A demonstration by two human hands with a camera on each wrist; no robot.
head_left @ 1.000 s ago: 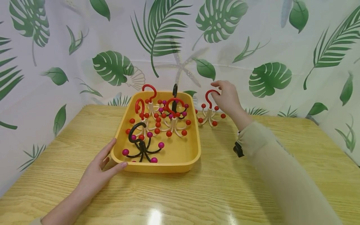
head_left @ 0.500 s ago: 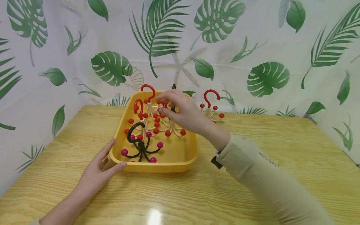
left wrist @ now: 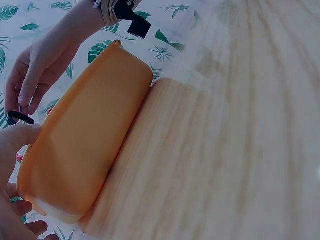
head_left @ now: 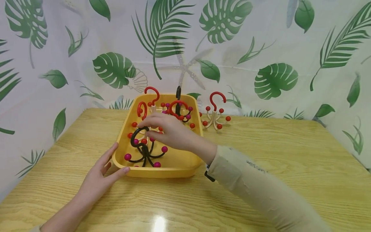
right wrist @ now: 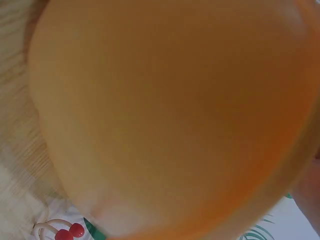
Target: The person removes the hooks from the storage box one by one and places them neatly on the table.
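My left hand (head_left: 97,182) holds the near left corner of a yellow tray (head_left: 162,173), thumb at the front rim and fingers along the left side. Over the tray, my right hand (head_left: 174,132) has thumb and fingertips at the top of a black multi-armed hook (head_left: 145,151) with magenta balls on its arms. In the left wrist view, the right fingertips meet the tip of that black hook's curve (left wrist: 20,118). Behind it in the tray stand red-topped hooks (head_left: 152,93) with cream arms and red balls, partly hidden by the hand. Another black hook (head_left: 178,96) stands at the back.
One red-topped hook (head_left: 214,112) stands on the wooden table (head_left: 261,151), just right of the tray. A leaf-print cloth (head_left: 232,58) hangs behind the table and along its left side. The tray's outer wall (right wrist: 150,110) fills most of the right wrist view.
My right hand has left the red-topped hook standing on the table. It has moved left across the tray to the front black hook. My left hand has stayed at the tray's corner.
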